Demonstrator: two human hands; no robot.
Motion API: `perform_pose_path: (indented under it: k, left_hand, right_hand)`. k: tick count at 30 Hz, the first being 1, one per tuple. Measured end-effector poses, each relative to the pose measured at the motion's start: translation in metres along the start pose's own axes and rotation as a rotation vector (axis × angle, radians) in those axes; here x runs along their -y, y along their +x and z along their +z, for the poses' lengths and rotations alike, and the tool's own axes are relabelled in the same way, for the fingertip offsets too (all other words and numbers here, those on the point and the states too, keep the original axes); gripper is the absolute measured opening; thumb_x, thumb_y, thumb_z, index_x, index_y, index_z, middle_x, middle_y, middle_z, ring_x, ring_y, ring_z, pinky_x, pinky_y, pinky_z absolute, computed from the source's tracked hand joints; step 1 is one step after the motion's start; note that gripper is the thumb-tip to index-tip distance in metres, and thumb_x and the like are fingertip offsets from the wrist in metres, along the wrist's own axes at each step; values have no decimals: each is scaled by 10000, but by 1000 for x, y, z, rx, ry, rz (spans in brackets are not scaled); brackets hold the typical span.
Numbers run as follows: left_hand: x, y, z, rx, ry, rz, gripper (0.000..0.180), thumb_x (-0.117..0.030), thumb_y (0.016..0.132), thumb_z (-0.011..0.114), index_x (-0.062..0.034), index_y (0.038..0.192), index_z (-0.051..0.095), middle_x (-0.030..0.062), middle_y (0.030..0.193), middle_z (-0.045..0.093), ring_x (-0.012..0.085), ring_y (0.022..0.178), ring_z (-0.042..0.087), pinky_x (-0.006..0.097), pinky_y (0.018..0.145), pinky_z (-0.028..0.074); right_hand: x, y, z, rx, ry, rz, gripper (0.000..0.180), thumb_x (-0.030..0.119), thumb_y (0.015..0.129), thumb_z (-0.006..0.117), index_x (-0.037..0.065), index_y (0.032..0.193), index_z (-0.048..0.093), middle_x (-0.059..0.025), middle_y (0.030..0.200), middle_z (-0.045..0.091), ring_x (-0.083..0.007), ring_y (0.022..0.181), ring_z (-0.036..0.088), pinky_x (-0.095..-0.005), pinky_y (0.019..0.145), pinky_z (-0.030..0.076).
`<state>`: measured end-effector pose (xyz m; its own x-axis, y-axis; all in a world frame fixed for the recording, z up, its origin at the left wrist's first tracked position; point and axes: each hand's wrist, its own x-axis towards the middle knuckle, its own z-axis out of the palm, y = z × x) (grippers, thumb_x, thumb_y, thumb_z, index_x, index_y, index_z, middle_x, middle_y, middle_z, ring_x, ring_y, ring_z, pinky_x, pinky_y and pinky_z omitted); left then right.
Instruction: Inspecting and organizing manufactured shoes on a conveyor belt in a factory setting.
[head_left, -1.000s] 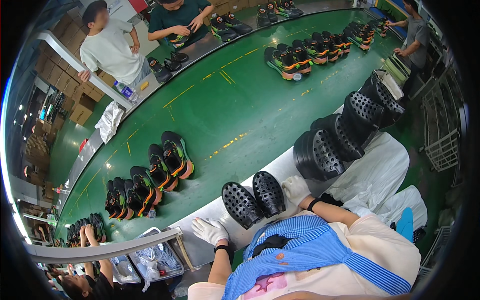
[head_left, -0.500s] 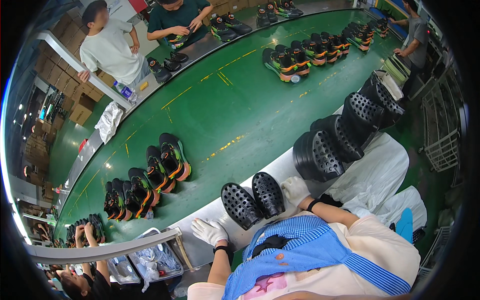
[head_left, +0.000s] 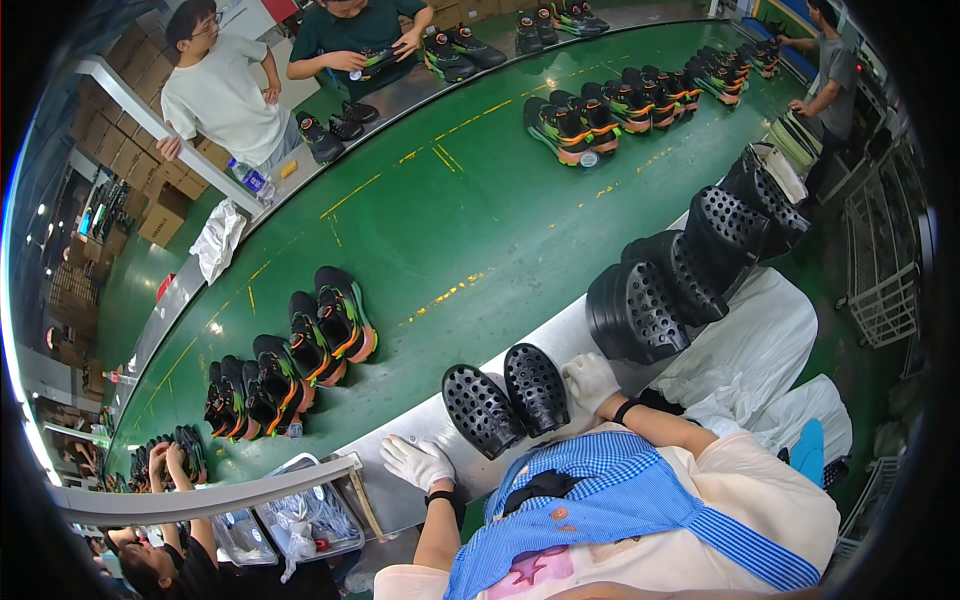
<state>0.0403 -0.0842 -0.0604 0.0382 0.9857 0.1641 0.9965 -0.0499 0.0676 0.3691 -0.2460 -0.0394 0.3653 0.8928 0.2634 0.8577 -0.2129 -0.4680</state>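
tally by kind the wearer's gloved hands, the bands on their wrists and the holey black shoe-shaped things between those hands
White-gloved hands: 2
Black wristbands: 2
Black perforated shoe-shaped forms between the hands: 2
Total: 6

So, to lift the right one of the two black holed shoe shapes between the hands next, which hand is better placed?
Probably the right hand: it sits close beside that shoe shape. The left hand lies flat on the metal ledge, farther off, with the other shape between.
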Motion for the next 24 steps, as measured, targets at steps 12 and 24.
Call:
perform_pose_path:
  k: [12, 24]
  left_hand:
    - [-6, -1, -2, 22, -5, -8, 665, -273, 851, 518, 28, 1425, 367, 184, 1508, 336, 369, 1415, 264, 521, 1147, 202]
    - [-13, -2, 1, 9, 18, -1, 641, -282, 880, 505, 12, 1434, 372, 191, 1506, 347, 364, 1395, 295, 499, 1143, 208]
  right_hand:
    - [-6, 0, 1, -13, 7, -9, 40, 96, 753, 575, 121, 763, 603, -107, 752, 595, -310, 757, 580, -429, 707, 465]
    - [-13, 2, -3, 11, -9, -12, 35, 98, 751, 575, 119, 762, 600, -107, 746, 595, -313, 742, 578, -431, 695, 467]
